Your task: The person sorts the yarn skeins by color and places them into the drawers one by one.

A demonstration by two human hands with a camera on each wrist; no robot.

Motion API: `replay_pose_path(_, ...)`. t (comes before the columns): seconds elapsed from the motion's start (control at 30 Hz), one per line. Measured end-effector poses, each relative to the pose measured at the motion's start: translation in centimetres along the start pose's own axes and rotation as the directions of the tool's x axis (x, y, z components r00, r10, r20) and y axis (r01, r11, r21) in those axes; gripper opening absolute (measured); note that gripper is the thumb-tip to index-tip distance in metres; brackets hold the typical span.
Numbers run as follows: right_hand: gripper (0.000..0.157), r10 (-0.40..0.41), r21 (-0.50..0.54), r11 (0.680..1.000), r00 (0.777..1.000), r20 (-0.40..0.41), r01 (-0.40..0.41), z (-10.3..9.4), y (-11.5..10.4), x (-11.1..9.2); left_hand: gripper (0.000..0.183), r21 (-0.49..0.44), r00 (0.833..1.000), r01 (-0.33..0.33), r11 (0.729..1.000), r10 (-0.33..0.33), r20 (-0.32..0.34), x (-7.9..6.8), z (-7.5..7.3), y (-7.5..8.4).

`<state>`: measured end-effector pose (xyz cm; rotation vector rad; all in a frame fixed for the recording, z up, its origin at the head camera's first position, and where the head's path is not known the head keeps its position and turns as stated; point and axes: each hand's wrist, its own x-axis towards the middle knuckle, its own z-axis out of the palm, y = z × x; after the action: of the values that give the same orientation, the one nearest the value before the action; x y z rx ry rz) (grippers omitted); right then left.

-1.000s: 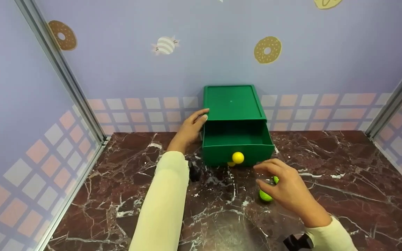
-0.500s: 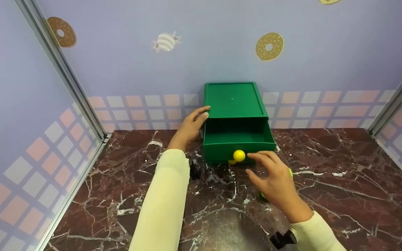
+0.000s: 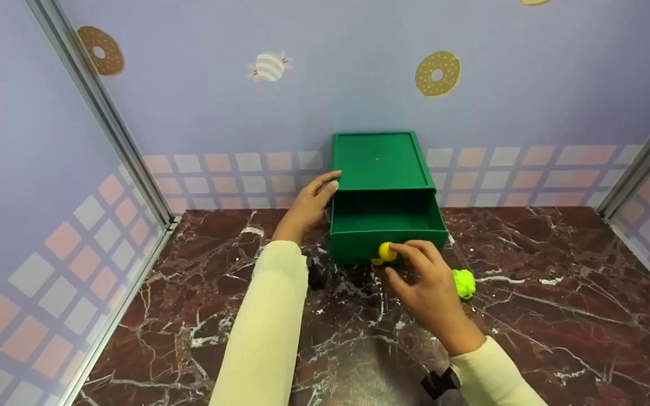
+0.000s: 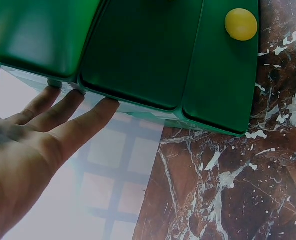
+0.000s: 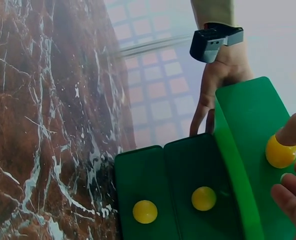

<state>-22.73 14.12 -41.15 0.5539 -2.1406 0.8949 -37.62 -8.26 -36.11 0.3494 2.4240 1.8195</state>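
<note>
A green drawer cabinet (image 3: 378, 160) stands against the back wall, its top drawer (image 3: 387, 239) pulled out. The drawer's inside shows nothing in it in the head view. My left hand (image 3: 306, 208) rests fingertips on the cabinet's left side, fingers (image 4: 85, 125) extended. At the drawer front, my right hand (image 3: 431, 285) reaches a round yellow knob (image 3: 386, 251). Its index fingertip touches or overlaps the knob's right side, while the thumb stands apart lower down. The right wrist view shows digits around this knob (image 5: 280, 154) without a plain pinch. A lime-green crumpled ball (image 3: 464, 283) lies right of that hand.
Two lower drawers, pushed in, carry yellow knobs, the middle knob (image 5: 204, 198) and the bottom knob (image 5: 145, 212). Dark red marbled tabletop (image 3: 556, 316) spreads around the cabinet. Patterned purple walls (image 3: 201, 101) enclose the back and sides.
My right hand has moved left to the yellow knob, uncovering one lime-green ball and hiding the other. My left hand stays on the cabinet's side. The drawer looks equally far out.
</note>
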Motion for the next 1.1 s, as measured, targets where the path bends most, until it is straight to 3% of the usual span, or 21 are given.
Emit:
replay_pose_path(0.27,0.037,-0.017,0.016,1.000,0.999,-0.035,0.017,0.7,0.0,0.1,0.041,0.038,1.000,-0.010,0.999,0.010,0.000,-0.1,0.1,0.0)
replay_pose_path(0.47,0.035,-0.029,-0.002,1.000,0.998,-0.051,0.029,1.1,-0.1,0.3,0.040,-0.010,1.000,0.003,1.000,-0.003,0.007,0.0,0.1,0.0)
replay_pose_path(0.8,0.034,-0.076,-0.038,0.997,0.992,-0.102,0.073,1.7,-0.2,0.5,0.040,-0.004,1.000,0.018,1.000,-0.018,0.015,-0.2,0.0,-0.1)
replay_pose_path(1.1,0.035,-0.077,-0.029,0.997,0.993,-0.092,0.075,1.7,-0.1,0.8,0.038,-0.022,1.000,0.030,0.999,-0.030,0.011,-0.1,0.1,-0.1)
